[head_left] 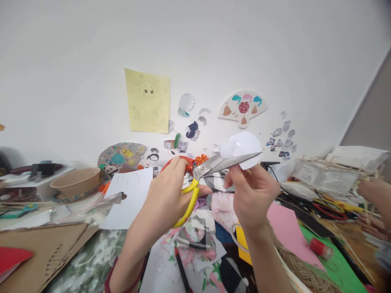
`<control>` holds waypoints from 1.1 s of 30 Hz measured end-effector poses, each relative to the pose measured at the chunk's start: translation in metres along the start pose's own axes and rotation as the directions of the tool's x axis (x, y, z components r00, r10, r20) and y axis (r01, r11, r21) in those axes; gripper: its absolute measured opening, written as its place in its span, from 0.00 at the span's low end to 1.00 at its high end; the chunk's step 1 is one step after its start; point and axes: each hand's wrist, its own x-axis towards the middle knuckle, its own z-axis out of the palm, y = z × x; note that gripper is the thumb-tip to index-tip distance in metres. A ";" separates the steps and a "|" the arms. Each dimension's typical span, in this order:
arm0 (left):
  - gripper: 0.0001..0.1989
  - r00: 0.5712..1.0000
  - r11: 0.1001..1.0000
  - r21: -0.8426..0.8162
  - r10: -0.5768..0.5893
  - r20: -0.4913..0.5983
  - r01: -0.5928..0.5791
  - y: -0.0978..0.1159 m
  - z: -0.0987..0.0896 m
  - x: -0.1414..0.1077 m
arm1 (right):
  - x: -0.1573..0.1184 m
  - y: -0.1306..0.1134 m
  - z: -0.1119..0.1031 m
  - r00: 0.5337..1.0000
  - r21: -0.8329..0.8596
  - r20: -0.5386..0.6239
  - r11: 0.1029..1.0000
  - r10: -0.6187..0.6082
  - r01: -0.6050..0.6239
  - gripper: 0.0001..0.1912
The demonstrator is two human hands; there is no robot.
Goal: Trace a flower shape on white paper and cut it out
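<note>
My left hand (163,191) is closed around the handles of a pair of scissors (200,171), one handle red and the other yellow. The blades point right and lie apart, with a rounded white paper piece (249,142) at them; one blade crosses in front of the paper. My right hand (255,195) pinches the lower edge of this paper between thumb and fingers. Both hands are held up above the cluttered table. Below them lie paper scraps (195,236) and a black-and-red pen (182,268).
At the right edge a co-worker's hand (374,199) is beside thin sticks. Pink paper (293,234), a red thread spool (320,248) and twine (293,260) lie on the right. Cardboard (58,252) and a round tan bowl (76,182) are left. A yellow drawing (148,106) hangs on the wall.
</note>
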 end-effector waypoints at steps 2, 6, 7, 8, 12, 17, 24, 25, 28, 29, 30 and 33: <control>0.13 1.000 1.000 -0.001 0.000 -0.001 0.000 0.000 0.000 0.000 | -0.001 0.000 0.000 1.000 -0.010 -0.001 1.000 0.008 -0.008 0.02; 0.12 1.000 1.000 0.009 -0.003 -0.003 0.003 -0.001 0.000 0.000 | -0.002 -0.001 0.000 1.000 -0.005 0.004 1.000 0.023 -0.023 0.06; 0.12 1.000 1.000 0.011 -0.003 0.000 0.003 -0.001 0.001 -0.001 | -0.002 -0.001 0.000 1.000 -0.001 0.001 1.000 0.022 -0.022 0.07; 0.12 1.000 1.000 0.012 -0.002 0.002 0.002 -0.002 0.001 -0.001 | -0.002 -0.001 0.000 1.000 0.003 -0.002 1.000 0.021 -0.021 0.07; 0.12 1.000 1.000 0.017 -0.002 0.003 0.002 -0.002 0.001 -0.001 | -0.002 -0.001 0.000 1.000 0.020 0.001 0.999 0.029 -0.029 0.07; 0.12 1.000 0.999 0.032 -0.007 0.003 0.007 -0.002 0.001 -0.001 | -0.001 -0.001 0.000 1.000 0.016 0.006 0.999 0.029 -0.030 0.08; 0.12 1.000 0.998 0.053 0.018 -0.013 -0.017 -0.001 -0.001 -0.001 | 0.000 0.000 -0.003 1.000 0.018 0.028 1.000 0.010 -0.010 0.06; 0.12 1.000 0.998 0.056 0.017 -0.014 -0.016 -0.001 -0.001 -0.001 | 0.000 0.000 -0.003 1.000 0.021 0.027 1.000 0.010 -0.011 0.06; 0.12 1.000 0.998 0.062 0.014 -0.012 -0.013 0.001 -0.001 -0.001 | 0.000 -0.001 -0.003 1.000 0.020 0.026 1.000 0.016 -0.016 0.05; 0.12 1.000 0.998 0.062 0.014 -0.008 -0.013 0.001 -0.001 -0.001 | 0.000 -0.001 -0.003 1.000 0.017 0.026 1.000 0.016 -0.017 0.05; 0.12 1.000 0.998 0.061 0.013 -0.005 -0.012 0.002 -0.002 -0.001 | 0.000 -0.002 -0.003 0.999 0.012 0.026 1.000 0.018 -0.019 0.05; 0.12 1.000 0.999 0.048 0.008 -0.005 -0.008 0.002 -0.003 -0.002 | 0.000 -0.002 -0.004 0.999 -0.006 0.025 1.000 0.024 -0.024 0.05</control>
